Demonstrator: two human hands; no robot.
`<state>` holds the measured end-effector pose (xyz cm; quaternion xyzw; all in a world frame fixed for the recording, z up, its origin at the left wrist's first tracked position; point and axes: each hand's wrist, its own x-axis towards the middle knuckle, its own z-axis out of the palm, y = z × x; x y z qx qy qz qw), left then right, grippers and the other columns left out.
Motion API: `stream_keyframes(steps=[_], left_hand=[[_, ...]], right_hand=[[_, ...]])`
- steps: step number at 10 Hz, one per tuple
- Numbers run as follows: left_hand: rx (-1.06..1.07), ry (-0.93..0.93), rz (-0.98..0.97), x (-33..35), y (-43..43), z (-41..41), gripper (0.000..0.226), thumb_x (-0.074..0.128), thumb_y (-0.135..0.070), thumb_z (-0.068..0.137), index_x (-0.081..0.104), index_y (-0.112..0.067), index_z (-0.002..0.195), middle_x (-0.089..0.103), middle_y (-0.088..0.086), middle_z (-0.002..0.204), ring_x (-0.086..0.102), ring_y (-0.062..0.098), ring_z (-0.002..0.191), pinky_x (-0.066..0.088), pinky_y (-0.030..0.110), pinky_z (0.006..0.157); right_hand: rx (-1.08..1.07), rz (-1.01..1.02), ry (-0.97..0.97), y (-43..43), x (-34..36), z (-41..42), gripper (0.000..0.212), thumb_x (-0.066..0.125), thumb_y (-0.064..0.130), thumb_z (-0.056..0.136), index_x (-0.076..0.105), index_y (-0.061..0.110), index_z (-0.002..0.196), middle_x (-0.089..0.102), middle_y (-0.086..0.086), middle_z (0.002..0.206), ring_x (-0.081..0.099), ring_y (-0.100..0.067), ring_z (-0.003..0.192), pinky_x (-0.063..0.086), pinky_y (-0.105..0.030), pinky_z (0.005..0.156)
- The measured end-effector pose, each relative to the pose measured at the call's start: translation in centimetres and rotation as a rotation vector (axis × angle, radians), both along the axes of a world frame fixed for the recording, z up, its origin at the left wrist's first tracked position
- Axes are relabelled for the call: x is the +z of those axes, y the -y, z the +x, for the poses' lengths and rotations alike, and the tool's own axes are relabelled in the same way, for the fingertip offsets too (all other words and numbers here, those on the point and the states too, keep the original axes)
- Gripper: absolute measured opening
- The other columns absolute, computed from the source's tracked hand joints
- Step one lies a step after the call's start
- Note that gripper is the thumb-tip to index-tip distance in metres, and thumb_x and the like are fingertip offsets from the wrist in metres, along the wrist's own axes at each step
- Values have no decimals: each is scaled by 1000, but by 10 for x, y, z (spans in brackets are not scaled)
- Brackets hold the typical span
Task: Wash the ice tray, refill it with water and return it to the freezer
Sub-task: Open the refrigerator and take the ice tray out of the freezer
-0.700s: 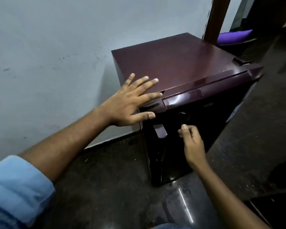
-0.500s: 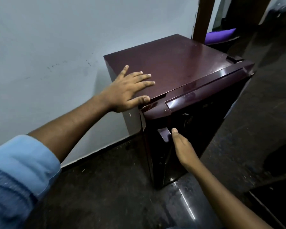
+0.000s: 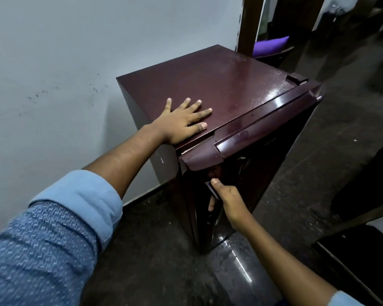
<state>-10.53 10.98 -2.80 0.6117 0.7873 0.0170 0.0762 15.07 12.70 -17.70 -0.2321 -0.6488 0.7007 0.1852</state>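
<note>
What could go wrong first is the whole cabinet sliding or tipping toward you as you pull. The small glossy maroon fridge (image 3: 219,85) looks light and stands on a smooth, dark polished floor (image 3: 164,261), so a sticking seal could drag it forward instead of letting go. Your left hand (image 3: 181,122) on top guards against that, so put weight through it before you pull. A sharp jerk could also fling the dark glossy door (image 3: 263,168) wide and rattle whatever sits inside. Your hold on the slim handle (image 3: 211,189) at the door's left edge looks shallow, so your fingers could slip off. The pale wall (image 3: 53,62) is just beside the fridge's left side. I judge the hinge to be at the far right, so the door should swing away from the wall.

Your left hand lies flat and palm down near the front left corner of the fridge top, fingers straight and spread, holding nothing. That arm stretches out from a rolled blue patterned sleeve (image 3: 53,228). Your right hand (image 3: 228,199) comes in low from the right and grips the handle, thumb on its front and fingers curled behind it.

The ice tray is not in view. I take it to be inside, behind the door, which looks closed or barely cracked.
</note>
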Motion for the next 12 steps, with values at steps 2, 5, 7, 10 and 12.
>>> stream_keyframes(steps=[2, 5, 7, 10, 12], left_hand=[[7, 33, 19, 0, 0, -2, 59, 27, -66, 109, 14, -54, 165, 2, -8, 179, -2, 20, 166, -9, 68, 127], [32, 48, 34, -1, 0, -2, 59, 29, -68, 108, 16, -56, 164, 4, -10, 179, 0, 18, 165, -8, 70, 126], [39, 46, 36, -2, 1, -2, 59, 29, -69, 107, 16, -57, 164, 4, -10, 179, 0, 18, 165, -8, 70, 126], [46, 56, 43, -2, 1, -1, 60, 29, -70, 107, 17, -56, 164, 5, -11, 179, 1, 17, 165, -8, 68, 127], [48, 52, 35, -1, 0, 0, 60, 29, -69, 107, 16, -55, 164, 5, -10, 179, 1, 18, 165, -8, 68, 127]], right_hand=[[-91, -28, -16, 6, -2, -4, 68, 51, 49, 102, 61, -1, 57, 59, -13, 53, 58, -25, 56, 50, -24, 67], [-88, -29, 1, 3, -5, -1, 71, 51, 53, 101, 59, -4, 60, 60, -16, 57, 60, -27, 60, 50, -26, 70], [-79, -31, -1, 3, -6, 0, 70, 50, 47, 106, 60, -5, 61, 61, -14, 57, 60, -24, 60, 49, -23, 69], [-55, -25, 16, 1, -9, 2, 72, 51, 53, 105, 61, -6, 66, 63, -16, 63, 62, -26, 64, 50, -30, 75], [-77, -34, 0, 3, -4, 12, 68, 52, 51, 103, 61, 1, 58, 60, -18, 59, 60, -29, 60, 50, -30, 70]])
